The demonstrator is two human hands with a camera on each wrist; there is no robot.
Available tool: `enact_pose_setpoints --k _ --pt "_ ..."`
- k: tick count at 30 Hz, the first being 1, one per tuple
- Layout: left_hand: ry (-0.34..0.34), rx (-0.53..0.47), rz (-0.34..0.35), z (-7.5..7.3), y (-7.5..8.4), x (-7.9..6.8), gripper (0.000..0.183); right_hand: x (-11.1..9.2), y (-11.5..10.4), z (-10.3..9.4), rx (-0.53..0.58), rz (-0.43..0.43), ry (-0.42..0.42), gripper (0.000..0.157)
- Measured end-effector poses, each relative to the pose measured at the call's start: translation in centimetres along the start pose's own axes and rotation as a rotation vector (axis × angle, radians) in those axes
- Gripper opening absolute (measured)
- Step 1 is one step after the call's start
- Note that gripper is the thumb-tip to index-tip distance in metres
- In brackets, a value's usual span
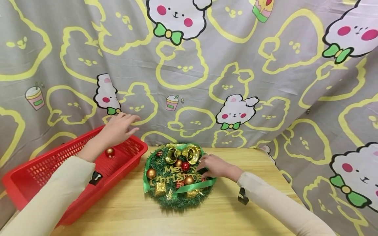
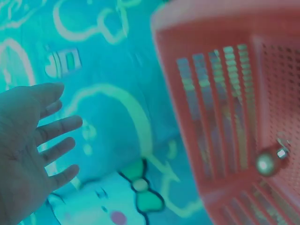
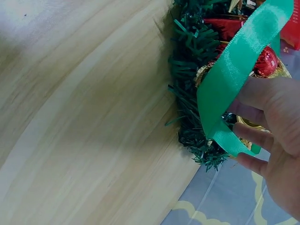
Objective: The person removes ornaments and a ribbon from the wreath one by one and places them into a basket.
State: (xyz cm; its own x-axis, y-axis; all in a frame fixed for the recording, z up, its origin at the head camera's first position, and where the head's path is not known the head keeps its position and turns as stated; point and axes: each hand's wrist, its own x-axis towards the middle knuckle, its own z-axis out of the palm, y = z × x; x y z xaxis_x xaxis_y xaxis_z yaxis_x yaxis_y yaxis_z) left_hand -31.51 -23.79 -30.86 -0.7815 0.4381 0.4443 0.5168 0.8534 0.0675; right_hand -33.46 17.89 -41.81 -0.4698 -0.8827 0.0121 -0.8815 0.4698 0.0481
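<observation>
A round green tinsel Christmas wreath (image 1: 180,204) lies on the table. It carries gold bells (image 1: 193,155), gold "Merry Christmas" lettering, copper and red balls, small gift boxes and a green ribbon (image 1: 195,186). At its right edge is my right hand (image 1: 217,166), whose fingertips meet the ribbon (image 3: 225,79) and tinsel in the right wrist view, fingers apart and gently bent. My left hand (image 1: 119,128) hovers over the far end of a red plastic basket (image 1: 141,149), holding nothing; its fingers are spread in the left wrist view. A copper ball ornament (image 1: 110,152) lies inside the basket.
The wooden table (image 1: 236,213) carries the basket on the left and the wreath in the middle. Behind it hangs a grey curtain (image 1: 189,95) with yellow outlines and white bunnies, continuing along the right side. A black strap sits on each forearm.
</observation>
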Motion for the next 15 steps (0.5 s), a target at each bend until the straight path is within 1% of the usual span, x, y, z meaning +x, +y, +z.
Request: enact_pose_setpoints --k 3,6,12,15 --pt "-0.002 0.009 0.042 0.3 1.4 0.2 0.037 0.0 -0.3 0.0 -0.022 0.012 -0.002 0.035" --pt "-0.012 0.018 0.084 0.9 2.7 0.4 0.038 -0.1 -0.5 0.2 -0.02 0.033 -0.006 0.036" --pt "0.005 0.038 0.214 2.6 4.8 0.5 0.035 -0.3 -0.4 0.4 -0.021 0.051 -0.014 0.037" --pt "-0.003 0.054 0.255 3.5 5.5 0.3 0.035 -0.4 -0.5 0.3 -0.021 0.058 -0.02 0.037"
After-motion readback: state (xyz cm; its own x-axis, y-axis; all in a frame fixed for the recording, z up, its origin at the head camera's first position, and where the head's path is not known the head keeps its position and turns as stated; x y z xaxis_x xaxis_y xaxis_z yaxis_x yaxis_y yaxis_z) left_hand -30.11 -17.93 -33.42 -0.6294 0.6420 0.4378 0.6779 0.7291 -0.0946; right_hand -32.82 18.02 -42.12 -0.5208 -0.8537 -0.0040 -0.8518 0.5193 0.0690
